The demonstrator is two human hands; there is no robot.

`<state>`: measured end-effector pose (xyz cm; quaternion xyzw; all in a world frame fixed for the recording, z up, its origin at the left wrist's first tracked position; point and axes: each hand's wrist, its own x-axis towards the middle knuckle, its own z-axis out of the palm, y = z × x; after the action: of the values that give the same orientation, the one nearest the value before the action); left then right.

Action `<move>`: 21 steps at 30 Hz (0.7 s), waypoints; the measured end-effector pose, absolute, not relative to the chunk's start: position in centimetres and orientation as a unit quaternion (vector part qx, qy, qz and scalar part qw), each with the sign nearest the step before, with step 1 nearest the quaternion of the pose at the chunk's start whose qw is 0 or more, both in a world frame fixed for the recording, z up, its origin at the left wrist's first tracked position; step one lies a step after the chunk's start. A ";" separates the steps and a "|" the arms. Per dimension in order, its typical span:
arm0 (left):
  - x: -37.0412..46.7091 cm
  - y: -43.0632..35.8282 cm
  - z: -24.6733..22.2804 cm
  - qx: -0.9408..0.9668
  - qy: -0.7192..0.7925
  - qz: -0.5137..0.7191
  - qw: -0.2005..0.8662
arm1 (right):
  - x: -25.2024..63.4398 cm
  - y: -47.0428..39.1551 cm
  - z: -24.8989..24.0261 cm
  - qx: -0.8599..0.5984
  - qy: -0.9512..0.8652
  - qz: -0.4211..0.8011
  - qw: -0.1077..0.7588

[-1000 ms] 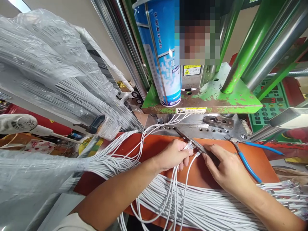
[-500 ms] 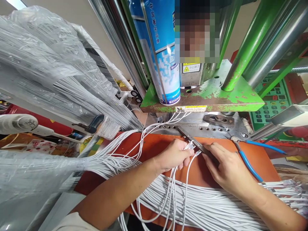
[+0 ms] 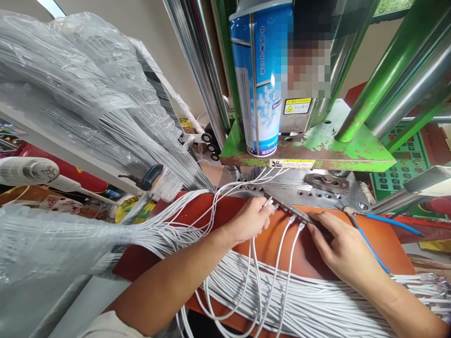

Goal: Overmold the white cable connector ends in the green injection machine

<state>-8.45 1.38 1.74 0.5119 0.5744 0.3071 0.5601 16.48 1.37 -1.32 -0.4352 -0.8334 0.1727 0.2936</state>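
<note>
My right hand (image 3: 338,239) is closed around the near end of a narrow metal bar (image 3: 287,208) with notches along its side, holding it slanted above the orange table. White cables with clear plugs hang from the bar, and two of the plugs (image 3: 291,218) sit in it near my right fingers. At the bar's far end, my left hand (image 3: 248,218) pinches a white cable plug (image 3: 268,203) against its edge. More cables hang below my left fingers; their ends are partly hidden. A thick bundle of white cables (image 3: 282,288) lies beneath both forearms.
A green press plate (image 3: 352,157) carries a blue spray can (image 3: 260,94); cables run under it onto the steel bed (image 3: 253,190). Blue-handled cutters (image 3: 391,220) lie right of my right hand. Plastic-wrapped cables (image 3: 70,94), a clamp (image 3: 151,176) and a white fan (image 3: 30,170) stand left.
My left hand has moved along the bar to its far end. Two plugs now stand in the bar clear of my left fingers, where one did before. The view has shifted slightly.
</note>
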 end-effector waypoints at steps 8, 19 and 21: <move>-7.7 1.9 1.5 0.459 0.566 0.285 0.623 | 16.3 1.3 -1.6 -0.420 -0.837 0.203 0.286; -8.4 1.8 1.7 0.492 0.559 0.272 0.609 | 16.4 1.3 -1.2 -0.416 -0.832 0.219 0.294; -8.8 1.8 1.6 0.513 0.574 0.290 0.569 | 16.6 1.5 -1.4 -0.435 -0.822 0.203 0.307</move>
<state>-8.81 1.77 1.58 0.5126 0.5741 0.2903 0.5687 16.62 1.46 -1.42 -0.4354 -0.8218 0.2028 0.3066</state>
